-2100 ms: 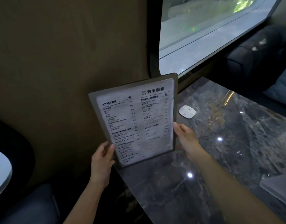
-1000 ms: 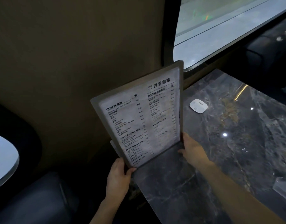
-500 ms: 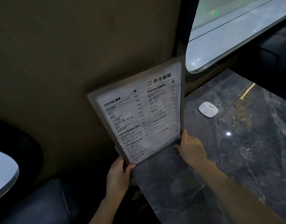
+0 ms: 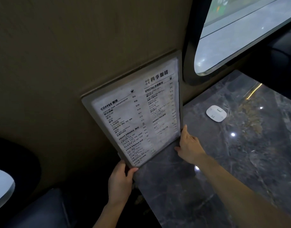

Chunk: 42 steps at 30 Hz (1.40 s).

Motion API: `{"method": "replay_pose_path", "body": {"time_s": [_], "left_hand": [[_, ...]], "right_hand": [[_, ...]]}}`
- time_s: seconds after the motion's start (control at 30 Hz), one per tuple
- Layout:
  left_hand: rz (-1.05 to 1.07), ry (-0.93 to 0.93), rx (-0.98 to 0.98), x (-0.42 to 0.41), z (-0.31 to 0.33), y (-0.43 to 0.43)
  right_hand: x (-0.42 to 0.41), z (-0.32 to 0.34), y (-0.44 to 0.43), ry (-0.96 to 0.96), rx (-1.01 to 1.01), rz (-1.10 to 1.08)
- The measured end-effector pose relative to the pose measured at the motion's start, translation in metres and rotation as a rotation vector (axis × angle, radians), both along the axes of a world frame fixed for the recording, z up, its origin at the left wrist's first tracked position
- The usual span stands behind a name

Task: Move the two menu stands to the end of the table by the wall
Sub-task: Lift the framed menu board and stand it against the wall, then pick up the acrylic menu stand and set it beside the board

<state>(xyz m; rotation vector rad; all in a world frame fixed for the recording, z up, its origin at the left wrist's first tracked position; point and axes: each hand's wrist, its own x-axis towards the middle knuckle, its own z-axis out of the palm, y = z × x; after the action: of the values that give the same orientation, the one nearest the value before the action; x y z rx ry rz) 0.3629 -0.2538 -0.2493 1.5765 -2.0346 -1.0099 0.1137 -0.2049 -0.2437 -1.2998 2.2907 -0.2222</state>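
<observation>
nearest, two bare forearms reach in from the bottom edge. the left hand (image 4: pixel 121 179) is clamped on the lower left corner of the menu stand (image 4: pixel 135 112), thumb on the printed face and fingers wrapped behind the frame, off the table's edge. the right hand (image 4: pixel 188 145) is closed on the lower right corner, thumb lying up along the right edge and fingers curled against the base where it meets the table (image 4: pixel 223 170). the menu stand stands upright on its bottom edge at the wall end of the dark marble table, its long axis running up and down and leaning slightly to the right in this view, its printed face turned toward the camera and its back close against the brown wall (image 4: pixel 75 55). it is a flat grey-framed panel holding a white sheet with black text in two columns, with headings such as coffee, fruit drinks, cold drinks and special, some chinese characters at the top right, and prices down each column. only one stand can be made out clearly here. farther along the table lies a small white rounded device (image 4: pixel 216 113), well apart from the stand. beyond it, a rounded window (image 4: pixel 240 30) with a dark frame shows a pale surface outside.
</observation>
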Motion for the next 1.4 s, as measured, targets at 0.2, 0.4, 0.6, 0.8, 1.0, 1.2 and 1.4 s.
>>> {"method": "replay_pose_path", "body": {"time_s": [0.2,0.4,0.6,0.8,1.0,1.2,1.4], "left_hand": [[0.036,0.047,0.026,-0.002,0.0,0.003],[0.038,-0.011,-0.006,-0.001,0.005,0.006],[-0.04,-0.443,0.135,0.0,0.014,0.02],[-0.212,-0.313,-0.036,-0.024,0.033,0.044],[-0.462,-0.191,-0.2,-0.084,0.048,0.067],[-0.725,-0.21,-0.19,-0.141,0.049,0.105],[-0.957,-0.09,-0.205,-0.184,0.053,0.16]], "right_hand": [[0.001,0.002,0.0,-0.013,-0.027,-0.009],[-0.001,0.004,0.003,-0.038,-0.051,-0.018],[-0.003,0.006,0.023,0.017,-0.073,0.016],[-0.015,0.012,0.059,0.091,-0.077,0.007],[-0.029,0.027,0.116,0.122,-0.103,-0.084],[-0.04,0.037,0.2,0.159,-0.112,-0.216],[-0.034,0.037,0.299,0.155,-0.118,-0.46]]}}
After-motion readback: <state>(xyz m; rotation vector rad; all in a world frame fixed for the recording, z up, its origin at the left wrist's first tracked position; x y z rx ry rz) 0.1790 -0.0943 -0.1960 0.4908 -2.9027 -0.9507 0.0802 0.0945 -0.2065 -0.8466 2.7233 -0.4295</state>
